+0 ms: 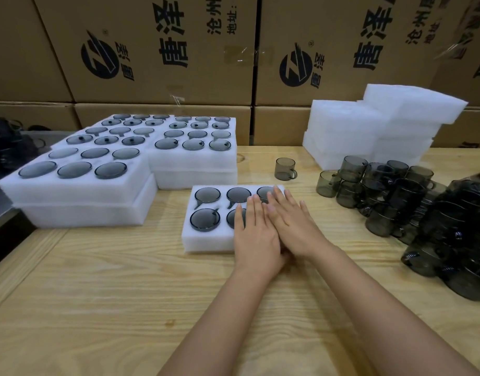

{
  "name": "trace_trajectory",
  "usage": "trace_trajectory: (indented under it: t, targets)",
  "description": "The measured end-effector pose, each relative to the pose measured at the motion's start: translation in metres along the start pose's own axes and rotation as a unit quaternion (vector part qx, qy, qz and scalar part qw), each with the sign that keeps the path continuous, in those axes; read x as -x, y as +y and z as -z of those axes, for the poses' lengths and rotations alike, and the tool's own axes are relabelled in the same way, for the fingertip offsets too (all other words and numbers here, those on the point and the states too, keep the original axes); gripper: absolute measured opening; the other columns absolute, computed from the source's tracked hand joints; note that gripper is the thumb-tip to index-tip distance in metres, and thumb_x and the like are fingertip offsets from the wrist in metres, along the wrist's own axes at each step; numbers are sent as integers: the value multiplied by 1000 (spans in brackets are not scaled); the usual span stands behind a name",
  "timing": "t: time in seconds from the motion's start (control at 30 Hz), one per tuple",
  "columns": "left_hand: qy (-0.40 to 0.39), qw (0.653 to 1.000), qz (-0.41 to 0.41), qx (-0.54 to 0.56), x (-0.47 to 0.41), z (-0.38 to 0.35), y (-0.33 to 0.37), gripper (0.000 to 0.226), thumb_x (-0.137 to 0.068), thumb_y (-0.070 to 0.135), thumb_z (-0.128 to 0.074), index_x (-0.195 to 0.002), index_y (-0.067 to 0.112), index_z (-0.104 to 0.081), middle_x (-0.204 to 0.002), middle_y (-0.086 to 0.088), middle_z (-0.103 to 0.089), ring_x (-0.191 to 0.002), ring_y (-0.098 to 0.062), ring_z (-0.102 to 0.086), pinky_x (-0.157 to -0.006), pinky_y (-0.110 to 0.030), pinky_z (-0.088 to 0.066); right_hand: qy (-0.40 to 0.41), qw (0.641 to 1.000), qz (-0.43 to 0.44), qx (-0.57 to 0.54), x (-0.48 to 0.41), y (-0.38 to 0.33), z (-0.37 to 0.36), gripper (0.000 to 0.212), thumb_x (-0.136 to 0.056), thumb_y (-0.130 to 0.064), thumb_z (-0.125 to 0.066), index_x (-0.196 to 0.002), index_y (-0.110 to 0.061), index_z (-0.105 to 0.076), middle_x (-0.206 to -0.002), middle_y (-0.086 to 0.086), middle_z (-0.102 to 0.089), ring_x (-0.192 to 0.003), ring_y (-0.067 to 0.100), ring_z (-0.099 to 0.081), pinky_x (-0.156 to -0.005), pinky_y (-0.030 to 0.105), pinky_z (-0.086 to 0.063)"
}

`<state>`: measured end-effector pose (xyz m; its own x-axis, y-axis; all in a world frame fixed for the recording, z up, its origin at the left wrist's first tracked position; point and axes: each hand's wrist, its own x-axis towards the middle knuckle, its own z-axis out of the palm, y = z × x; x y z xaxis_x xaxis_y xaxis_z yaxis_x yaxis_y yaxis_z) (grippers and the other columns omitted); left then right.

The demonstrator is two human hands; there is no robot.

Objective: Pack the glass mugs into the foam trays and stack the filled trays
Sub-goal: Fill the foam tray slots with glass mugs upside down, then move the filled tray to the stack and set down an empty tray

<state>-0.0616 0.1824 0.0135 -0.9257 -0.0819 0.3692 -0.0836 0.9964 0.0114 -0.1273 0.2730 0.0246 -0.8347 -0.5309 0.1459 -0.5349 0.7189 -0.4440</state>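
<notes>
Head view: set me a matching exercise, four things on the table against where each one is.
1 near foam tray
2 lone mug
3 empty foam stack
4 filled tray stacks

A back right, by the cardboard boxes
B far left
C under left hand and right hand
D upright, alone, beyond the near tray

Pairs: 1-C, 2-D, 3-A, 4-B.

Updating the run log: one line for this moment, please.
white foam tray: smoky glass mugs seated | left hand: flat on tray | right hand: flat on tray
</notes>
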Motion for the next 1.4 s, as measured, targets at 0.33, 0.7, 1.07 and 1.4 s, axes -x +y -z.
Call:
trace_trajectory:
  t: [0.33, 0.7, 1.07, 1.4]
  targets:
    - [-2, 1000, 11, -17, 14, 3, -38, 85, -88, 62, -37, -152, 12, -10, -160, -14, -9, -148, -24, -5, -116, -49, 3, -16, 992, -20, 122, -4, -6, 0, 72, -92, -63, -14, -151, -23, -12, -159, -10, -6, -145, 8, 3, -118, 36, 2]
    - [103, 994, 12, 16, 41, -1, -59, 91, -77, 64, -59, -147, 12, -33, -154, -13, -29, -143, -27, -28, -115, -54, -17, 152, 947, -76, -273, 41, -1, -28, 75, -88, -40, -60, -149, -27, -19, -153, -10, -13, -136, -3, -14, -104, 13, -12]
    - [150, 847, 420, 289, 40, 1, -103, 120, -68, 45, -81, -151, 10, -3, -156, -18, -8, -143, -32, -12, -114, -45, -14, 91, 978, -37, -186, 18, -20, -41, 80, -88, -19, -63, -150, -22, -12, -154, -9, -24, -139, 9, -27, -101, 14, -23]
    - [222, 779, 458, 366, 20, -5, -132, 48, -80, 15, -67, -117, 4, -39, -127, -16, -39, -105, -39, -51, -85, -44, -40, 92, 984, -19, -149, -38, -55, -66, 76, -89, -22, -61, -149, -23, -15, -154, -6, -27, -135, 16, -35, -99, 28, -35]
